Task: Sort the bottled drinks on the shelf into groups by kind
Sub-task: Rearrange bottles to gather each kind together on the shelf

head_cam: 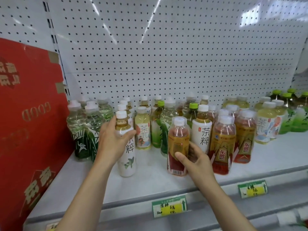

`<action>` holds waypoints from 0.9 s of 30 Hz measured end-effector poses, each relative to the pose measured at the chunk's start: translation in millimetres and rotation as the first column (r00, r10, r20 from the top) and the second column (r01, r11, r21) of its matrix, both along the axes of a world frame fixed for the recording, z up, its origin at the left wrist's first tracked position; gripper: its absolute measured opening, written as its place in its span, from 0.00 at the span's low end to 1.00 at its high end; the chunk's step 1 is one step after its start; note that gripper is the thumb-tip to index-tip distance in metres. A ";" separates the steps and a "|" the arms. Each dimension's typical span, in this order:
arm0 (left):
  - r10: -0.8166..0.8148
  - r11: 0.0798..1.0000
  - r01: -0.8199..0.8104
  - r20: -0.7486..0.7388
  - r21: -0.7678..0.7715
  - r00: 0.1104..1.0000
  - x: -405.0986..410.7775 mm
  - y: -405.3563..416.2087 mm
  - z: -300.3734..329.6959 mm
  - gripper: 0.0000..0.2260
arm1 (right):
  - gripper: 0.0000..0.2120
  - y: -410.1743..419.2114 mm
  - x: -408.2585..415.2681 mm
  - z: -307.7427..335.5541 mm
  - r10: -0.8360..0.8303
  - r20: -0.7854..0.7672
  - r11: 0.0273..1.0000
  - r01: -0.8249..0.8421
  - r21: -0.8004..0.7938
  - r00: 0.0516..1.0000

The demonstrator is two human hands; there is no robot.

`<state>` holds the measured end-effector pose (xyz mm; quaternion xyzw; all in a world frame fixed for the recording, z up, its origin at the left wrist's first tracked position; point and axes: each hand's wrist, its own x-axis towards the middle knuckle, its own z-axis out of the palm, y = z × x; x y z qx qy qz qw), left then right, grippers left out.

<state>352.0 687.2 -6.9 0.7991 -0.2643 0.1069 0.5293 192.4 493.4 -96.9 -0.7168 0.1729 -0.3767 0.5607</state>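
Observation:
Many bottled drinks stand on a white shelf (150, 185). My left hand (113, 139) grips a white-labelled tea bottle (127, 157) with a white cap, at the front of a row of the same kind. My right hand (195, 157) holds a gold-and-red labelled tea bottle (177, 144) just left of two matching bottles (222, 147). Another white-labelled bottle (202, 127) stands behind it. Clear bottles with green leaf labels (83, 130) stand at the left. Pale yellow tea bottles (265, 127) and green-capped green tea bottles (293, 114) stand at the right.
A large red carton (30, 122) stands at the shelf's left end, close to the leaf-label bottles. White pegboard (166, 55) forms the back wall. Green and yellow price tags (169, 205) hang on the shelf's front edge. Bare shelf lies in front of the bottles.

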 end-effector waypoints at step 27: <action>0.142 0.986 -0.155 0.179 0.063 0.974 0.3 -111.6 5.4 0.22 | 0.41 -10.1 1.1 -15.4 0.011 0.020 0.998 -0.012 0.054 1.000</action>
